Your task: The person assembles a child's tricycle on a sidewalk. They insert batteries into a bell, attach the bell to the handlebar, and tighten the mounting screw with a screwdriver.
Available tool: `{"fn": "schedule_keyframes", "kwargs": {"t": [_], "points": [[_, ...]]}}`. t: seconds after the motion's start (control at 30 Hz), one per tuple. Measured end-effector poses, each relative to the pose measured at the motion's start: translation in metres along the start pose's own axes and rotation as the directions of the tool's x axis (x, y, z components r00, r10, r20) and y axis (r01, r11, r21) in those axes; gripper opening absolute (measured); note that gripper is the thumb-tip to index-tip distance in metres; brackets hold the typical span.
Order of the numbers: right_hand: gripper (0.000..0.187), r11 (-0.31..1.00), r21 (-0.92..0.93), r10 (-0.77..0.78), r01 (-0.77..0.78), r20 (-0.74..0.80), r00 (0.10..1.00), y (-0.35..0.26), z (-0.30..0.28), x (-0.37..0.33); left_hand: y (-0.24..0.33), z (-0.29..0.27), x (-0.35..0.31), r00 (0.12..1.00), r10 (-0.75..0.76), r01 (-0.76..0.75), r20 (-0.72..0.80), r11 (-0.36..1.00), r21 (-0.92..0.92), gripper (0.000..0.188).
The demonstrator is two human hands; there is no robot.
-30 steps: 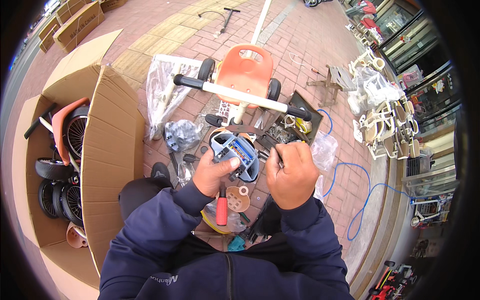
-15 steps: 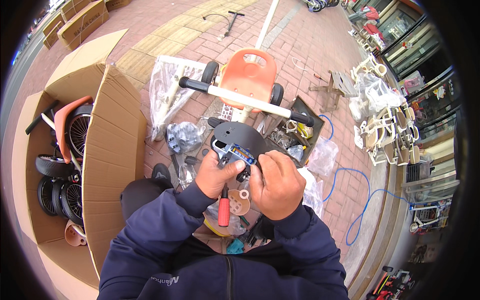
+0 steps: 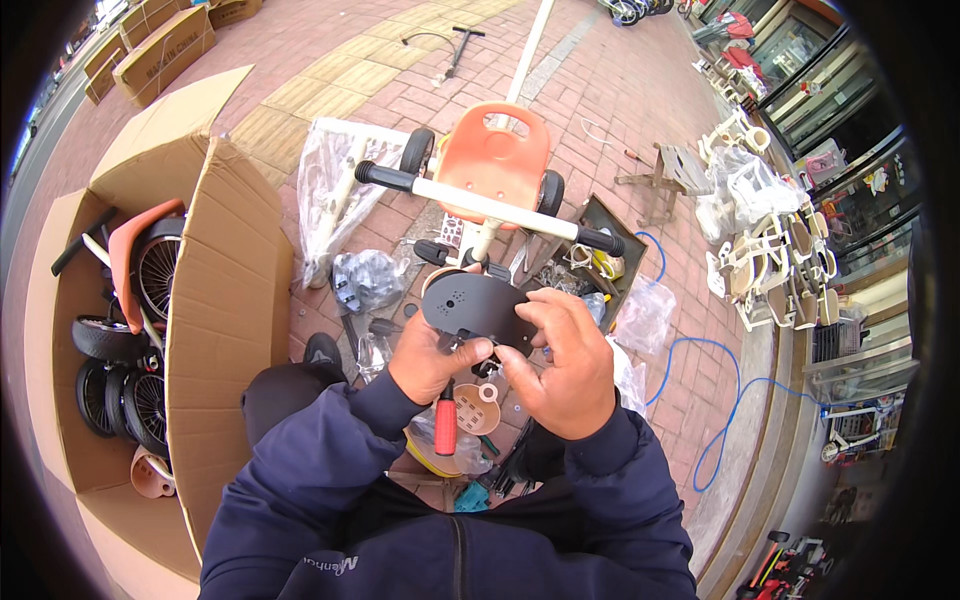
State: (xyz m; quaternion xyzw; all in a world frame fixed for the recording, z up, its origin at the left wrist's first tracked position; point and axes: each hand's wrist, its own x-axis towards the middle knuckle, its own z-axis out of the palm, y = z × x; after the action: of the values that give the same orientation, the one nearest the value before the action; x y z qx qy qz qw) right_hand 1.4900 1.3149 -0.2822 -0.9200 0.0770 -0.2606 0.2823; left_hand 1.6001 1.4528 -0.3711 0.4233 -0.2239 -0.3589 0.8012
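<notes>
A black rounded plastic cover with small holes [image 3: 470, 305] is tilted up in front of me. My left hand [image 3: 428, 362] is closed on its near left edge, thumb pressed against small parts there. A screwdriver with a red handle [image 3: 446, 428] hangs from the same hand, its shaft partly hidden. My right hand [image 3: 568, 365] grips the cover's right edge, thumb near a small metal piece [image 3: 487, 367]. Just beyond stands a children's tricycle with an orange seat [image 3: 495, 150] and a white handlebar [image 3: 480, 200] with black grips.
An open cardboard box [image 3: 225, 300] on the left holds wheels and an orange seat. A toolbox [image 3: 610, 225] lies right of the tricycle, near a blue hose [image 3: 700, 345]. Plastic-wrapped parts [image 3: 365, 280] and a beige perforated piece [image 3: 476, 410] lie around me. A floor pump [image 3: 456, 55] is farther off.
The cover has been turned in my hands, so its holed black face shows; the blue, battery-like pack seen before is hidden. My right hand has opened wider around the edge.
</notes>
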Motion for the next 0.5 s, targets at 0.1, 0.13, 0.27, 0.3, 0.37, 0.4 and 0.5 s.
{"fn": "schedule_keyframes", "kwargs": {"t": [0.1, 0.13, 0.27, 0.3, 0.37, 0.4, 0.5], "points": [[0.047, 0.999, 0.032, 0.021, -0.021, -0.002, 1.0, 0.0, -0.001, 0.0, -0.003, -0.001, 0.002, 0.999, -0.015, 0.016, 0.032, 0.999, -0.03, 0.076], [0.047, 0.999, 0.036, 0.011, -0.011, -0.005, 1.0, -0.001, -0.001, 0.0, -0.005, 0.0, 0.004, 0.999, -0.01, 0.011, 0.035, 0.999, -0.042, 0.075], [0.05, 0.995, 0.078, 0.058, -0.056, -0.026, 0.998, -0.003, -0.004, 0.001, -0.007, 0.0, 0.001, 1.0, 0.006, -0.006, -0.004, 1.0, -0.018, 0.065], [0.05, 0.992, 0.104, 0.075, -0.073, -0.022, 0.997, -0.004, -0.005, 0.002, -0.006, -0.002, 0.0, 0.998, -0.057, 0.056, -0.02, 0.998, -0.015, 0.06], [0.05, 0.988, 0.113, 0.108, -0.103, -0.037, 0.993, -0.004, -0.008, 0.003, -0.004, -0.004, -0.003, 0.989, -0.141, 0.14, -0.037, 0.99, -0.032, 0.052], [0.05, 0.984, 0.12, 0.138, -0.133, -0.042, 0.989, -0.003, -0.01, 0.004, -0.003, -0.004, -0.003, 0.99, -0.138, 0.138, -0.037, 0.99, -0.027, 0.051], [0.047, 0.983, 0.125, 0.146, -0.138, -0.056, 0.988, -0.002, -0.014, 0.007, -0.004, -0.003, -0.003, 0.994, -0.11, 0.109, -0.027, 0.994, -0.022, 0.048]]}}
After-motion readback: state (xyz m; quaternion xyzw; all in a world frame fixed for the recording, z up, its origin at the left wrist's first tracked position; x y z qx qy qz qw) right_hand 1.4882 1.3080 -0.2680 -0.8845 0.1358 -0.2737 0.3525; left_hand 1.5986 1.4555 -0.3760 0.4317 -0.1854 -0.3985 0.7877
